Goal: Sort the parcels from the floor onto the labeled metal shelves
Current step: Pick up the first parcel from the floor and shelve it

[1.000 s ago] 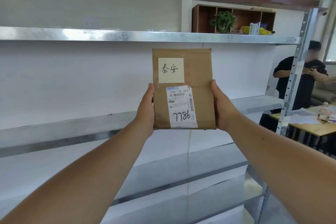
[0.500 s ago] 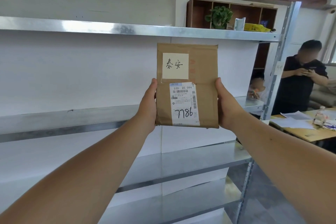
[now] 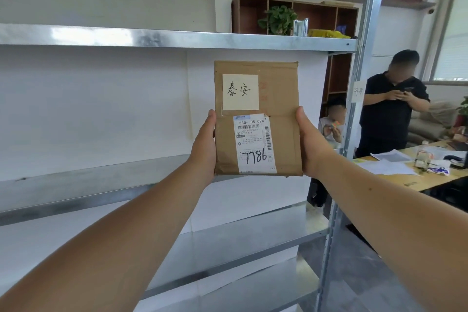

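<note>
A flat brown cardboard parcel (image 3: 283,99) is held upright at arm's length in front of the metal shelves (image 3: 177,39). It carries a cream handwritten note at the top and a white shipping label marked 7786 below. My left hand (image 3: 203,145) grips its left edge and my right hand (image 3: 310,144) grips its right edge. The parcel hangs between the top shelf and the middle shelf (image 3: 88,185), touching neither. A small paper label (image 3: 359,91) is stuck on the right upright (image 3: 354,99).
Lower shelves (image 3: 253,238) run below my arms. Right of the rack, a person in black (image 3: 393,109) stands looking at a phone and a seated child (image 3: 331,124) is behind the upright. A wooden desk (image 3: 417,175) holds papers. A cubby with a plant (image 3: 278,19) hangs on the wall.
The view has swung rightward along the rack, so the right upright and the people beyond it now sit nearer the parcel. Both hands keep the same hold on the parcel.
</note>
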A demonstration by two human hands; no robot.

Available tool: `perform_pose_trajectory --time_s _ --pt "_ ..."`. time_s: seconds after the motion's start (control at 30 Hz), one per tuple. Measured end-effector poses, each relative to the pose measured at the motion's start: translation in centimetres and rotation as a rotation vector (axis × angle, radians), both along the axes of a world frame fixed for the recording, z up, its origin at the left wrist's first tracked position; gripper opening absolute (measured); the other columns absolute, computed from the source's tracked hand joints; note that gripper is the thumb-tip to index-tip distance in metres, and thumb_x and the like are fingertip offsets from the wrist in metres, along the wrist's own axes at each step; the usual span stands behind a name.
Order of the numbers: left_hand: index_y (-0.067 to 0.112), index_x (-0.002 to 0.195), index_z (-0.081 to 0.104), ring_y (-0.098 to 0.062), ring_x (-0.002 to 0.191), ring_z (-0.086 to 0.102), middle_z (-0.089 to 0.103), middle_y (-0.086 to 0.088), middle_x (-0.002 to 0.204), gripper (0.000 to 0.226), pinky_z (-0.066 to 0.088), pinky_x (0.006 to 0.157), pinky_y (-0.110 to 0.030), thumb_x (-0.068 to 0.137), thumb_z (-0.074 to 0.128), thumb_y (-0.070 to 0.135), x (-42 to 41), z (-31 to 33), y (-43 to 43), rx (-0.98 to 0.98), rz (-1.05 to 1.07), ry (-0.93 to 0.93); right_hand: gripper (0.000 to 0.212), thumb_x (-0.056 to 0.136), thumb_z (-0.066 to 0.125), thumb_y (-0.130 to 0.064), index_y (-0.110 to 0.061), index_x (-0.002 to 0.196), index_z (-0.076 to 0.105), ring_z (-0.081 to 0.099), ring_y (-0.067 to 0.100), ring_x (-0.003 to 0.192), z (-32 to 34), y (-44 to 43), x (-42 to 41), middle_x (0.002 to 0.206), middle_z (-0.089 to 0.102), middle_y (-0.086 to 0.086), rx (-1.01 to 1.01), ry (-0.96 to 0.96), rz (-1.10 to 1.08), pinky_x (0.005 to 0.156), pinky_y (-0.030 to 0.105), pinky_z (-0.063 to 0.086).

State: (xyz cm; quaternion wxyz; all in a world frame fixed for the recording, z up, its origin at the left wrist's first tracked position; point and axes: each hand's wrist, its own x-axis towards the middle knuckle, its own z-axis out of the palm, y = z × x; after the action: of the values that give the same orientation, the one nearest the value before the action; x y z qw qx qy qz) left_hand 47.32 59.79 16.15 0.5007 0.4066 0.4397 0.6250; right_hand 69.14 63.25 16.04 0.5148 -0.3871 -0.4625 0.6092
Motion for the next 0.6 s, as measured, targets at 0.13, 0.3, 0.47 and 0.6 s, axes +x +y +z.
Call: perform_pose_trajectory --time_s 0.13,0.3,0.47,0.6 --pt "0.039 0.124 0.075 -0.027 0.108 0.077 0.082 0.003 0.112 0.059 0.060 0.096 -0.045 0.100 0.035 0.075 1.7 1.0 3.3 0.026 0.032 0.045 0.080 0.082 0.053 -0.086 -0.025 0.130 0.074 0.075 0.038 0.116 1.0 3.8 1.3 0.128 0.078 0.007 -0.001 0.020 0.001 0.103 0.061 0.056" --pt "0.038 0.125 0.074 -0.026 0.104 0.078 0.083 0.004 0.110 0.060 0.059 0.096 -0.046 0.102 0.030 0.073 3.3 1.6 6.8 0.050 0.066 0.057 0.079 0.085 0.051 -0.086 -0.025 0.129 0.075 0.076 0.039 0.114 1.6 7.5 2.4 0.127 0.079 0.008 0.000 0.068 0.024 0.098 0.060 0.058" --pt "0.038 0.126 0.074 -0.028 0.106 0.077 0.082 0.002 0.113 0.061 0.057 0.101 -0.052 0.102 0.030 0.074 5.2 1.2 8.8 0.040 0.097 0.072 0.078 0.086 0.052 -0.086 -0.026 0.130 0.073 0.077 0.041 0.110 0.4 10.1 3.8 0.125 0.079 0.009 -0.024 0.138 0.054 0.097 0.064 0.058" --pt "0.038 0.124 0.074 -0.028 0.103 0.078 0.082 0.001 0.111 0.060 0.058 0.099 -0.049 0.101 0.032 0.074 7.4 1.2 9.8 0.028 0.133 0.072 0.073 0.089 0.048 -0.084 -0.025 0.123 0.075 0.078 0.039 0.106 0.3 11.5 5.8 0.121 0.081 0.009 -0.028 0.148 0.075 0.088 0.058 0.061"
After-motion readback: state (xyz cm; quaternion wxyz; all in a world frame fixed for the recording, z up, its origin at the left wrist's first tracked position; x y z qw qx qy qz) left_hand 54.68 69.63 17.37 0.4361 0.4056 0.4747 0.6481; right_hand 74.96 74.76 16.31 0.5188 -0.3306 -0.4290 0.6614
